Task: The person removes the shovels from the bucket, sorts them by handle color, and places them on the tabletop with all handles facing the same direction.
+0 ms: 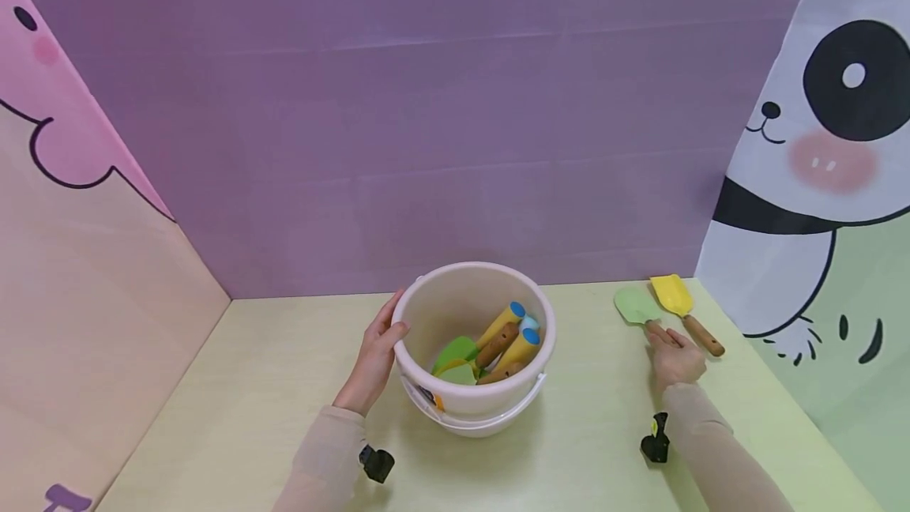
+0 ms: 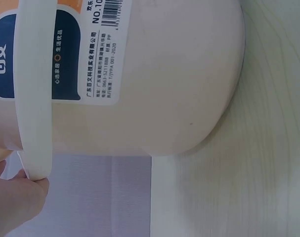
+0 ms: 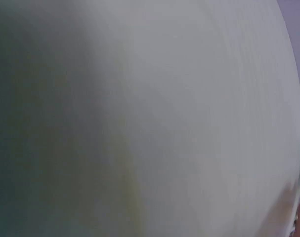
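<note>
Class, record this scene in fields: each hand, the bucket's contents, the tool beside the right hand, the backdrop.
Left hand: grips pale bucket by its rim
Right hand: holds green shovel by its wooden handle
Bucket contents: yellow handles with blue ends, brown handles, green pieces
Beside right hand: yellow shovel on table
Backdrop: purple

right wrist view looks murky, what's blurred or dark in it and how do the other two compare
Right wrist: tabletop smeared and soft, darkening heavily toward the left, its edge bowed at right; left wrist: sharp enough to read print on the label of the pale pink bucket; head: fairly even light, soft shadow below the bucket.
</note>
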`<state>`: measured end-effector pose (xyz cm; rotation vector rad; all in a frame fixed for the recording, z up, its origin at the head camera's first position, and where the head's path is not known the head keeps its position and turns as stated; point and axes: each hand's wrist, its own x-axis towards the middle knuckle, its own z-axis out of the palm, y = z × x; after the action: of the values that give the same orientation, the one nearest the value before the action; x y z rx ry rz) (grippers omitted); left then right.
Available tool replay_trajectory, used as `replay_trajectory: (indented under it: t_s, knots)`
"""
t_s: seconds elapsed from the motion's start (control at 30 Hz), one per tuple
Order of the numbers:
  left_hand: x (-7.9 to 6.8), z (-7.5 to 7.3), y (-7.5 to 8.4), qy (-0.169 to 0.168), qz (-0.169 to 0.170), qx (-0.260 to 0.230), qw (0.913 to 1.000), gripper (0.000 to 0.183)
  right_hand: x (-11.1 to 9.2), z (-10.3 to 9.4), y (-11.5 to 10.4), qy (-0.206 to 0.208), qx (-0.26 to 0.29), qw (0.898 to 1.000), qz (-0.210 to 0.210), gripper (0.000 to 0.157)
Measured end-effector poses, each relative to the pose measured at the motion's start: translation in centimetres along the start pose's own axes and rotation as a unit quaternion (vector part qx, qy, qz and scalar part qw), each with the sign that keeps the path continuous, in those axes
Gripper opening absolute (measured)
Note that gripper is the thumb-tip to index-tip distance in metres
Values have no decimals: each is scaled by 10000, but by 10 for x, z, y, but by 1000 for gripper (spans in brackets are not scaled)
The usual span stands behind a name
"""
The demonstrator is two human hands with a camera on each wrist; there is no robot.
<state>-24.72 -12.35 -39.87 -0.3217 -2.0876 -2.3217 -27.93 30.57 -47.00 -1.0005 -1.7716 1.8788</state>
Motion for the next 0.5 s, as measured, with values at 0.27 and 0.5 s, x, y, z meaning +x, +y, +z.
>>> replay_trajectory:
  t_s: [0.27,0.5]
  knots:
    - [0,0,2,-28,87,32,10000,58,4,-1,3,-47,-972,9953,-20,56]
    - [1,0,0,23,87,-11,10000,58,11,2,2,-91,-1086,9940,26,55]
